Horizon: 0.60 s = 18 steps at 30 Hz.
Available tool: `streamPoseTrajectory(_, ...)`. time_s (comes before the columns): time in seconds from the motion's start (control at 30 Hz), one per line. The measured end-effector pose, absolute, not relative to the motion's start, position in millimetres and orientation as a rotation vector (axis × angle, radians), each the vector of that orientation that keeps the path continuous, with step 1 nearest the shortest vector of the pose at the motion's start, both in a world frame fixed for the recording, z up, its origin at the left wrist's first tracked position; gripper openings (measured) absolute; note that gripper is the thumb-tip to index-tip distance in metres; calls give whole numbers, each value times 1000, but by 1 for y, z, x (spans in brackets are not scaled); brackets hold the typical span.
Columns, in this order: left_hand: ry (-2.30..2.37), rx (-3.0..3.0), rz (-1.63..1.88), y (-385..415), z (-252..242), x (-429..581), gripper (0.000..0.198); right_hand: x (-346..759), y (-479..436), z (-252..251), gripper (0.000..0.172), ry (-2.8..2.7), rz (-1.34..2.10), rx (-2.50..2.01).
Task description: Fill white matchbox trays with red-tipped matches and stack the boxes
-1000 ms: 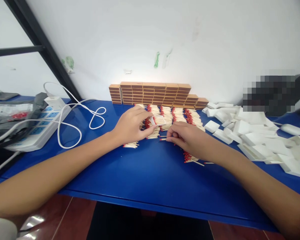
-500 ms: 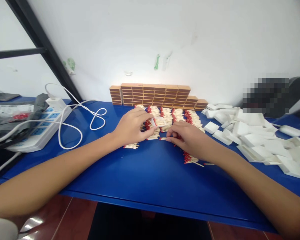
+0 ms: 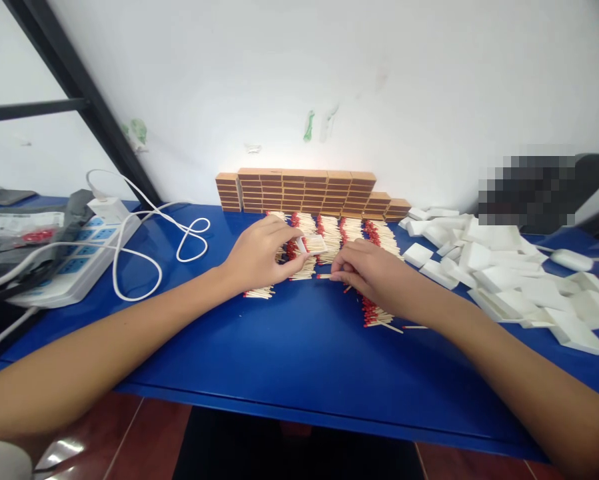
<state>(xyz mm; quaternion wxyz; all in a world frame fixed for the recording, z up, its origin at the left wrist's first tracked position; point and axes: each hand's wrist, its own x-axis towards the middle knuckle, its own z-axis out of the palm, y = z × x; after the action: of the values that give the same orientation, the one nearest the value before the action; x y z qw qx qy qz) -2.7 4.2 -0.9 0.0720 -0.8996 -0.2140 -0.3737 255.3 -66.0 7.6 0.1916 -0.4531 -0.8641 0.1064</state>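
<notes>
A small, shallow, white open tray [image 3: 301,246] is in the left hand [image 3: 262,253], above the blue tabletop [image 3: 279,353] and among the laid-out matches. It contains pale wooden matches with red heads [image 3: 314,244]. The left hand pinches the tray's left end between thumb and fingers.

The right hand [image 3: 362,270] is just to the right of the tray and nearer the person. Its fingers are curled, and thumb and fingertips pinch the end of a single red-headed wooden match [image 3: 324,276], head pointing left. Whether this match is clear of the tabletop cannot be told.

Bands of loose red-headed matches [image 3: 332,233] lie side by side behind and around both hands, partly hidden by them. A stray match [image 3: 415,327] lies near the right wrist.

Behind the bands, a stepped stack of brown matchboxes with dark striking sides [image 3: 304,193] stands near the white wall [image 3: 229,67]. To the right is a disordered heap of white trays [image 3: 504,273], some tilted across others.

At far left are a white power strip with blue socket faces [image 3: 79,260], a looped white cable [image 3: 149,255] and a grey plastic bag [image 3: 16,230]. A dark object at far right is pixelated and not identifiable.
</notes>
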Motion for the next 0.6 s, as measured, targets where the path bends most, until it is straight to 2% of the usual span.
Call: streamPoseTrajectory(0.6, -578, -2740, -1145, 3, -1, -3, 25, 257, -65, 18, 15, -2325, 158, -1151)
